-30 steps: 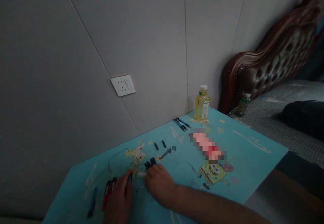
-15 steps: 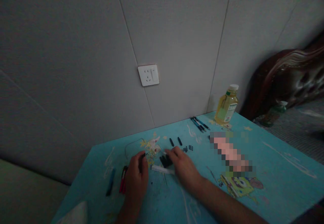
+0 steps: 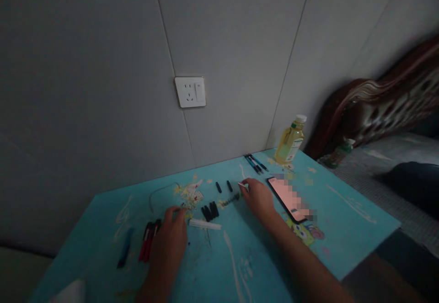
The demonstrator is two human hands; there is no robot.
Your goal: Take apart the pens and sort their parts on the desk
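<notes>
My left hand [image 3: 169, 230] rests low over the table, its fingers curved and apart, with nothing visible in them. Under its fingertips lie tiny dark bits. Right beside it are red-and-black pens [image 3: 149, 239], partly covered by the hand. My right hand [image 3: 258, 198] pinches a thin white stick [image 3: 242, 185] between thumb and fingers, above a row of small dark pieces [image 3: 233, 199]. Between the hands lie several black caps [image 3: 210, 211] and a bundle of white tubes [image 3: 205, 224]. Two black pen grips or caps [image 3: 224, 187] lie farther back.
A blue pen-like piece [image 3: 125, 248] lies at left. Assembled blue-black pens [image 3: 255, 163] lie near the wall, next to a bottle of yellow liquid [image 3: 291, 140]. A phone [image 3: 290, 200] lies right of my right hand. The patterned blue table [image 3: 274, 257] meets a wall with a socket [image 3: 190, 92].
My right hand has moved away from the black caps toward the small dark pieces, uncovering the caps and white tubes. The black piece at my left fingertips no longer shows. The view has shifted right.
</notes>
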